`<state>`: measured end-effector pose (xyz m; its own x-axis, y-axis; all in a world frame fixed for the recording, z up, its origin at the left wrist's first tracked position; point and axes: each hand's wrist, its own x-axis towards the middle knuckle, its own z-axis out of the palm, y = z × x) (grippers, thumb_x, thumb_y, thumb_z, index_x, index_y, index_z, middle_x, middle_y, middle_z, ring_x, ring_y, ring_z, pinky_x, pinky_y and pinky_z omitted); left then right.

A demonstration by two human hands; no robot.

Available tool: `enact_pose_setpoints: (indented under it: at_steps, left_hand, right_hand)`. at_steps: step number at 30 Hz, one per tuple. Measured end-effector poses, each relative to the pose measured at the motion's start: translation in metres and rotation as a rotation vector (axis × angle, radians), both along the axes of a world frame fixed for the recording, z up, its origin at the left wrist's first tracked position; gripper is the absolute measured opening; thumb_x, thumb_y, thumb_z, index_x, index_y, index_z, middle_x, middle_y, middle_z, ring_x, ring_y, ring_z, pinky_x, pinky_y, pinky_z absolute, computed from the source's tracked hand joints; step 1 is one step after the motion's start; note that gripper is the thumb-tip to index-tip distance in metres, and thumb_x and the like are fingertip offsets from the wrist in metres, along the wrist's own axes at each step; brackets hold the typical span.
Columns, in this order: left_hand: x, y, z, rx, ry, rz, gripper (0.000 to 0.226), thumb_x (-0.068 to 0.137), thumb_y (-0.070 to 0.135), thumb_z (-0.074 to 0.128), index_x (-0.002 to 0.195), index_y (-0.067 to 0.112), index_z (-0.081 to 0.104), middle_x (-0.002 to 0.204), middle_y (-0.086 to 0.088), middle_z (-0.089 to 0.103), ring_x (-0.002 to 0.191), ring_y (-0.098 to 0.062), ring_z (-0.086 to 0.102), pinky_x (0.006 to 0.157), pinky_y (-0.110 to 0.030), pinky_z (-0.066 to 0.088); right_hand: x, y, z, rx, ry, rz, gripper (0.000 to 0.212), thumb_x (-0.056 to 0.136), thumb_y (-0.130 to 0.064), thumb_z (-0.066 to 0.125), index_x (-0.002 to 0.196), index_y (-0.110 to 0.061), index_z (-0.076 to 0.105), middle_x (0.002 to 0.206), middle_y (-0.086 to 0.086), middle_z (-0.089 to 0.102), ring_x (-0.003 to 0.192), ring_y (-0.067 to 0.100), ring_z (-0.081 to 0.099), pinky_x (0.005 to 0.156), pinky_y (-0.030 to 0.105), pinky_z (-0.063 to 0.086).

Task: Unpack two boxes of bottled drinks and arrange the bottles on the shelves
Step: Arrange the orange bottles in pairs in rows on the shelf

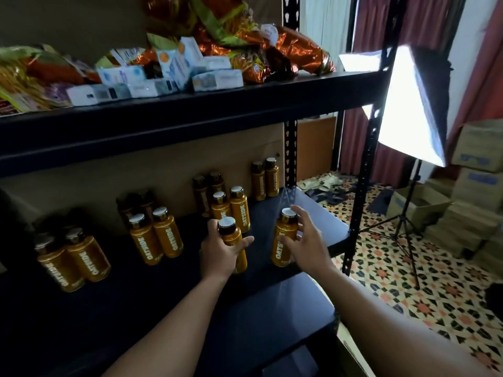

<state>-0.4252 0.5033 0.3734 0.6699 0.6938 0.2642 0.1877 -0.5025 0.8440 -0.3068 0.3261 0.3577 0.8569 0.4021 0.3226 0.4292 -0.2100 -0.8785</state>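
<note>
On the black middle shelf (313, 213) stand several amber bottles with white-topped caps, set in small groups from left (81, 257) to the back right (265, 179). My left hand (220, 254) grips one bottle (231, 235) near the shelf's front, fingers wrapped round its body. My right hand (304, 240) is at another bottle (284, 238) standing further right; its fingers are spread and mostly straight beside the bottle, touching or just off it.
The upper shelf (190, 110) carries snack bags and small white boxes. A black upright post (364, 172) bounds the shelf's right front corner. Beyond it are a softbox light on a tripod (408, 110), stacked cardboard boxes (476, 186) and patterned floor tiles.
</note>
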Motion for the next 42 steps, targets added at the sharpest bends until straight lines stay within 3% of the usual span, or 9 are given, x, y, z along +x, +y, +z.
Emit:
enact_pose_setpoints:
  at_steps: [3,7,13,17,22,25,30,37,42]
  left_hand:
    - [0.014,0.002,-0.009,-0.025,-0.021,-0.003,0.075,0.067,0.059,0.086,0.119,0.029,0.043,0.125,0.002,0.062,0.115,-0.025,0.06,0.09,-0.046,0.052]
    - [0.031,-0.005,-0.014,-0.044,-0.028,0.027,0.089,0.057,0.078,0.074,0.128,0.035,0.04,0.138,-0.001,0.056,0.125,-0.025,0.055,0.095,-0.054,0.052]
    - [0.047,-0.009,-0.024,-0.044,-0.049,0.107,0.089,0.063,0.064,0.086,0.136,0.032,0.045,0.138,0.002,0.052,0.128,-0.02,0.052,0.097,-0.047,0.051]
    - [0.05,-0.007,-0.037,0.008,0.001,0.124,0.096,0.06,0.067,0.082,0.142,0.039,0.041,0.138,0.006,0.054,0.132,-0.018,0.049,0.102,-0.05,0.049]
    - [0.045,-0.014,-0.038,-0.029,-0.039,0.138,0.103,0.074,0.04,0.087,0.153,0.047,0.021,0.155,0.011,0.042,0.144,-0.015,0.038,0.112,-0.042,0.038]
    - [0.043,-0.014,-0.042,-0.046,-0.033,0.142,0.104,0.079,0.04,0.084,0.154,0.049,0.013,0.157,0.007,0.041,0.144,-0.019,0.039,0.111,-0.041,0.038]
    - [0.044,-0.013,-0.044,-0.017,-0.012,0.138,0.1,0.082,0.045,0.08,0.156,0.048,0.011,0.158,0.007,0.04,0.144,-0.019,0.04,0.113,-0.043,0.038]
    - [0.045,-0.008,-0.053,0.001,0.0,0.109,0.094,0.086,0.046,0.075,0.153,0.054,0.01,0.154,0.005,0.043,0.141,-0.019,0.043,0.109,-0.041,0.042]
    - [0.044,-0.01,-0.051,-0.006,-0.051,0.059,0.099,0.082,0.037,0.082,0.152,0.055,0.015,0.155,0.014,0.038,0.138,-0.005,0.041,0.108,-0.032,0.041]
  right_hand:
    - [0.018,0.012,-0.008,0.003,-0.006,0.031,0.075,0.088,-0.016,0.079,0.139,-0.055,0.04,0.117,-0.018,0.063,0.11,0.014,0.064,0.099,0.052,0.055]
    - [0.037,0.021,-0.015,-0.037,-0.108,0.091,0.078,0.092,-0.028,0.076,0.148,-0.058,0.031,0.145,-0.008,0.055,0.127,0.014,0.056,0.103,0.047,0.053]
    - [0.056,0.024,-0.031,-0.113,-0.175,0.204,0.099,0.093,-0.037,0.074,0.156,-0.06,0.001,0.158,-0.001,0.042,0.129,0.006,0.04,0.108,0.039,0.041]
    - [0.066,0.029,-0.036,-0.145,-0.162,0.232,0.106,0.094,-0.039,0.072,0.155,-0.058,-0.012,0.166,-0.006,0.03,0.145,0.023,0.04,0.115,0.048,0.038]
    - [0.069,0.031,-0.044,-0.151,-0.142,0.232,0.11,0.093,-0.044,0.072,0.151,-0.059,-0.02,0.169,-0.003,0.025,0.148,0.032,0.038,0.116,0.057,0.037]
    - [0.072,0.032,-0.047,-0.124,-0.078,0.21,0.118,0.088,-0.044,0.078,0.148,-0.064,-0.021,0.166,0.001,0.031,0.146,0.031,0.041,0.114,0.063,0.038]
    - [0.072,0.034,-0.048,-0.127,-0.087,0.207,0.118,0.088,-0.044,0.078,0.145,-0.067,-0.023,0.166,0.001,0.033,0.145,0.03,0.043,0.113,0.063,0.04]
    - [0.073,0.032,-0.051,-0.156,-0.087,0.185,0.117,0.088,-0.045,0.077,0.144,-0.066,-0.025,0.154,0.007,0.051,0.132,0.034,0.057,0.107,0.06,0.046]
    - [0.072,0.033,-0.051,-0.168,-0.086,0.201,0.118,0.088,-0.047,0.077,0.144,-0.067,-0.025,0.153,0.005,0.051,0.131,0.031,0.057,0.106,0.058,0.047]
